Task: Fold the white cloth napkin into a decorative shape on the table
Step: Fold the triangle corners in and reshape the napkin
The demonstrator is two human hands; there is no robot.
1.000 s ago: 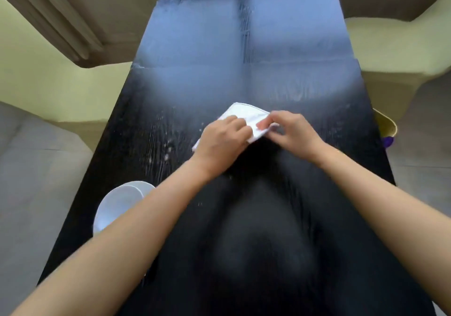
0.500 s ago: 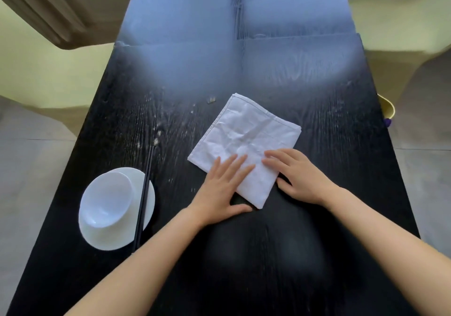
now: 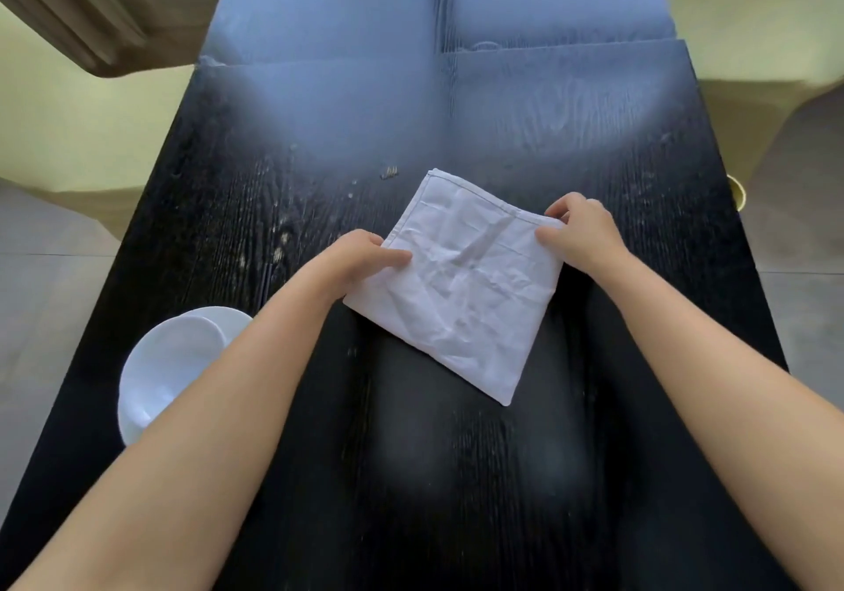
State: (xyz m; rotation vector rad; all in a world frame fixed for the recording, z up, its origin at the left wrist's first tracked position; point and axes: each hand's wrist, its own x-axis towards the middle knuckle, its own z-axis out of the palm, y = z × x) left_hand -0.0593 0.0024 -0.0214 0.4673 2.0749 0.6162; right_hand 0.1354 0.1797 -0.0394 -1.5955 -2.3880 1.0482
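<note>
The white cloth napkin (image 3: 461, 280) lies flat as a creased square, turned like a diamond, on the black table (image 3: 274, 170). My left hand (image 3: 361, 257) pinches the napkin's left corner between thumb and fingers. At the right corner, my right hand (image 3: 577, 229) grips the cloth's edge the same way. The far corner and the near corner lie free on the tabletop.
A white bowl on a white plate (image 3: 169, 362) stands at the table's left edge, partly behind my left forearm, with dark chopsticks (image 3: 265, 282) beside it. Pale yellow chairs (image 3: 77, 133) flank both long sides. A small crumb (image 3: 389, 173) lies beyond the napkin.
The napkin went from a small bunch under both hands to a flat square. My hands moved from pressing on its near part to gripping its left and right corners.
</note>
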